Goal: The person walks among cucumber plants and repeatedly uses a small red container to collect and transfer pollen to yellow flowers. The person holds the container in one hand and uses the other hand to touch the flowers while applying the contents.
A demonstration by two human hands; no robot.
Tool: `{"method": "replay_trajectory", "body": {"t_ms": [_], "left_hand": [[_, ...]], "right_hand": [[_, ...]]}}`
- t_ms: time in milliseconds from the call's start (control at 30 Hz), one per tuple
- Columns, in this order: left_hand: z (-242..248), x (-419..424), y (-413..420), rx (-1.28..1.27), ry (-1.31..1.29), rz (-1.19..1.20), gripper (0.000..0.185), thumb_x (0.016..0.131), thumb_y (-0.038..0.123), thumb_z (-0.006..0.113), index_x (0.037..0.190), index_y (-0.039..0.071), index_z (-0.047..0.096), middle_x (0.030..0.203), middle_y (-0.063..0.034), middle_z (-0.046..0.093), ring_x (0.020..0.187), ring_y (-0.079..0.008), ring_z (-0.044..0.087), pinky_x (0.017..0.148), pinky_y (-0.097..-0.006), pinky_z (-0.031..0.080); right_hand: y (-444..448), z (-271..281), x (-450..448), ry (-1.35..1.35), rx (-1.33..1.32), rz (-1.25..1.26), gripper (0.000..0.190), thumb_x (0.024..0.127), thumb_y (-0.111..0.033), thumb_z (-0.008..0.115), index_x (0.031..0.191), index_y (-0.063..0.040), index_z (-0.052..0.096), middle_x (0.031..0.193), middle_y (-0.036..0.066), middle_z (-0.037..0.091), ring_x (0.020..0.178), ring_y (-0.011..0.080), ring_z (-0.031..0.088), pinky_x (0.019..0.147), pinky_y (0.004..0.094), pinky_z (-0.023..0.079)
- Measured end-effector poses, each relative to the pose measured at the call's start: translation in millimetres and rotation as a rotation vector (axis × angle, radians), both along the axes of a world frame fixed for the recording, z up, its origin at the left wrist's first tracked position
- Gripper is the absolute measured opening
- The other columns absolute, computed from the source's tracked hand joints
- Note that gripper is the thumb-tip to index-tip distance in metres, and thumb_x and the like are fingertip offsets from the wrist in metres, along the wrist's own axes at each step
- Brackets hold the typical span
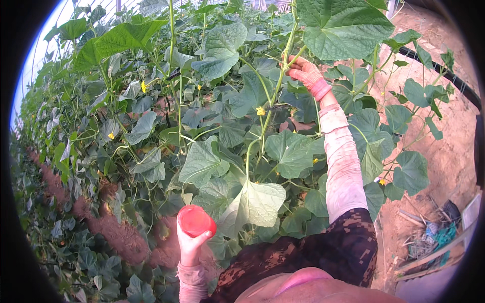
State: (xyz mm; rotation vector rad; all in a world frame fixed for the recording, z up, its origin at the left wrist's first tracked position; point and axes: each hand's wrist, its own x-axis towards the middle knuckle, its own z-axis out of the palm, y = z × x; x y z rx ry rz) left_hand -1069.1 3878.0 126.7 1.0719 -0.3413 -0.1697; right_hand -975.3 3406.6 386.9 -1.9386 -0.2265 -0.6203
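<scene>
My left hand [190, 240], bare, grips a red plastic cup [196, 221] low in front of me, its round face tilted up towards the camera. What the cup holds cannot be made out. Higher up and to the right, my right hand [306, 74] wears a pinkish knit glove with a pink cuff. Its fingertips are closed around a cucumber vine stem [278, 85] at a leaf joint, just under a large green leaf [343, 28]. Lower on the same vine is a yellow flower [260, 111]. A pale, drooping leaf [257, 204] hangs between my hands.
Dense cucumber vines [147, 128] fill the left and middle. Reddish bare soil [113, 235] shows between rows. At right, a sandy path [435, 151] runs beside a black pipe [447, 74]. Debris with teal netting [445, 236] lies by wooden boards [435, 257].
</scene>
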Motion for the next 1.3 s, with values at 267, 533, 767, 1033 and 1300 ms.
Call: {"method": "replay_trajectory", "body": {"t_ms": [267,533,767,1033,1300], "left_hand": [[27.9,-14.6,-46.6,0.008,0.027,0.02,0.079,0.057,0.013,0.085,0.124,0.003,0.044,0.119,-0.0089,0.054,0.11,-0.0205,0.053,0.097,-0.0348,0.042],[-12.0,-38.8,-74.4,-0.014,0.167,0.236,0.081,0.059,0.01,0.084,0.128,0.003,0.043,0.123,-0.0076,0.053,0.114,-0.0188,0.051,0.1,-0.0353,0.04],[-21.2,-50.7,-72.8,-0.01,0.268,0.377,0.079,0.061,0.007,0.082,0.13,0.002,0.043,0.122,-0.0078,0.054,0.113,-0.019,0.053,0.1,-0.0346,0.041],[-14.4,20.8,-16.6,0.0,0.2,0.408,0.069,0.066,0.006,0.077,0.127,0.001,0.046,0.118,-0.0083,0.058,0.109,-0.0189,0.056,0.096,-0.0335,0.044],[-8.2,151.7,58.7,0.033,0.11,0.288,0.066,0.066,0.007,0.079,0.124,0.002,0.048,0.115,-0.0067,0.058,0.106,-0.0172,0.056,0.094,-0.0324,0.044]], "right_hand": [[-21.9,-27.3,-16.7,-0.356,0.248,-0.065,0.041,0.088,-0.012,0.062,0.126,-0.002,0.051,0.112,0.009,0.062,0.084,0.0097,0.06,0.071,0.0216,0.048],[-0.1,-178.7,-77.8,0.666,0.238,0.656,0.041,0.088,-0.013,0.063,0.125,0.002,0.052,0.111,0.013,0.062,0.102,0.019,0.06,0.091,0.0333,0.048],[87.6,-301.5,-59.6,0.989,-0.051,0.672,0.036,0.09,-0.016,0.06,0.123,-0.002,0.054,0.109,0.009,0.064,0.099,0.0142,0.06,0.086,0.0282,0.049],[97.4,-133.6,-9.5,0.36,0.305,0.899,0.043,0.09,-0.017,0.061,0.127,0.002,0.05,0.107,0.013,0.064,0.092,0.0195,0.064,0.083,0.0309,0.051],[191.6,-64.7,256.9,-0.155,-0.37,-0.176,0.106,0.071,-0.056,0.074,0.142,0.005,0.024,0.124,0.019,0.055,0.105,0.0235,0.058,0.089,0.0311,0.047]]}}
